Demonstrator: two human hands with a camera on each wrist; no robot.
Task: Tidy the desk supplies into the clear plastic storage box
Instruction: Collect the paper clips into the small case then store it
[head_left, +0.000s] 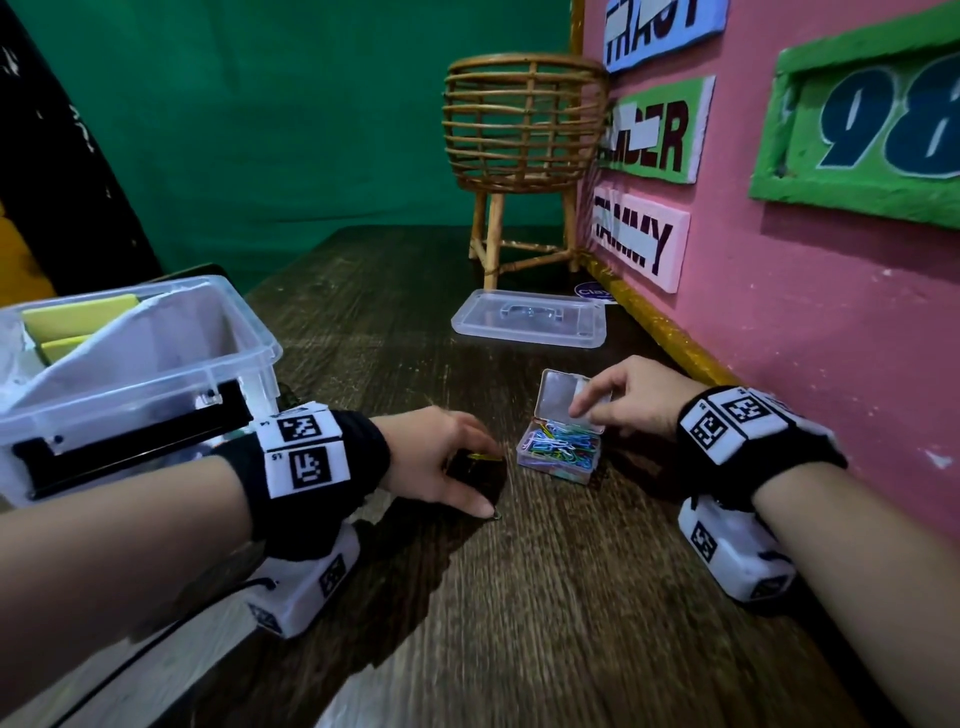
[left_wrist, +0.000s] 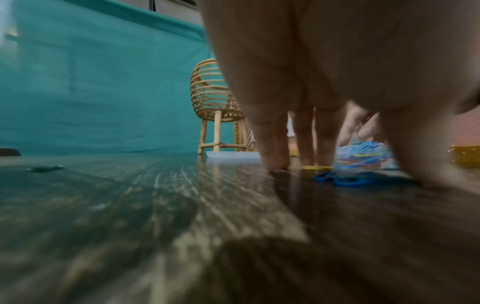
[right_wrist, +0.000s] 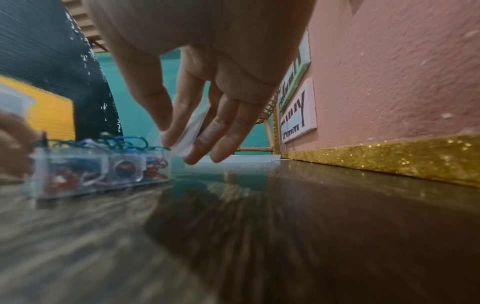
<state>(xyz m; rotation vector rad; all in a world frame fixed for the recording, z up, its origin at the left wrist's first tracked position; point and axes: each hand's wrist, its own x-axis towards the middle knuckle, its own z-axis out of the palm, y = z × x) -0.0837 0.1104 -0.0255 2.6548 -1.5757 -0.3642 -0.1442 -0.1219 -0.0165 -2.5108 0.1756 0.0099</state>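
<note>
A small clear paper clip case (head_left: 560, 453) full of coloured clips sits mid-table, its hinged lid (head_left: 563, 397) standing up. My right hand (head_left: 584, 408) pinches that lid (right_wrist: 191, 125) between thumb and index finger. My left hand (head_left: 485, 483) arches over the table just left of the case, its fingertips (left_wrist: 275, 164) and thumb touching the wood. Between them lie a loose yellow clip (left_wrist: 317, 168) and blue clips (left_wrist: 342, 180), not gripped. The clear plastic storage box (head_left: 244, 332) stands at the left with yellow sticky notes (head_left: 78, 317) inside.
The storage box's clear lid (head_left: 530, 318) lies flat at the back, in front of a small rattan stool (head_left: 524, 135). A pink wall with name signs (head_left: 810, 322) and a gold strip along its base borders the table on the right. A green backdrop hangs behind.
</note>
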